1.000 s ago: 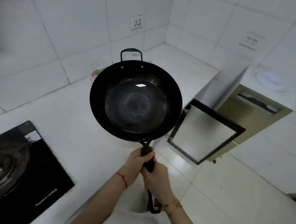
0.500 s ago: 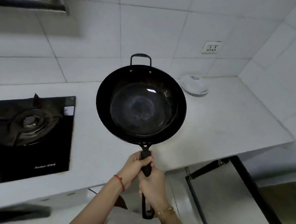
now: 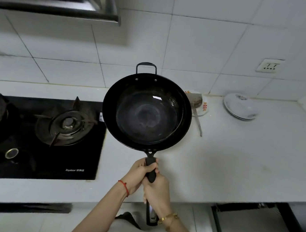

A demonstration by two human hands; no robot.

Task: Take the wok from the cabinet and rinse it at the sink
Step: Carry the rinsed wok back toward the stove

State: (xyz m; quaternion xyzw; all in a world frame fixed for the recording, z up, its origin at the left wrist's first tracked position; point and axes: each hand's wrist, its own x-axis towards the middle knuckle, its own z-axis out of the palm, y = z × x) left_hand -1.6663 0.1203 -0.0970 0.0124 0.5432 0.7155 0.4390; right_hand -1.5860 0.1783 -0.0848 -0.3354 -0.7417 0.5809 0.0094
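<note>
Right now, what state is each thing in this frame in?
wok: held level above the counter, empty
left hand: gripping the wok handle
right hand: gripping the handle below the left
gas burner: unlit, nothing on it
spatula: resting in a bowl
white plates: stacked on the counter
cabinet door: open

The wok is black with a greyish worn centre. Left of it sits a glossy black stove; right of it, a white bowl with red-orange pattern on a white counter.
</note>
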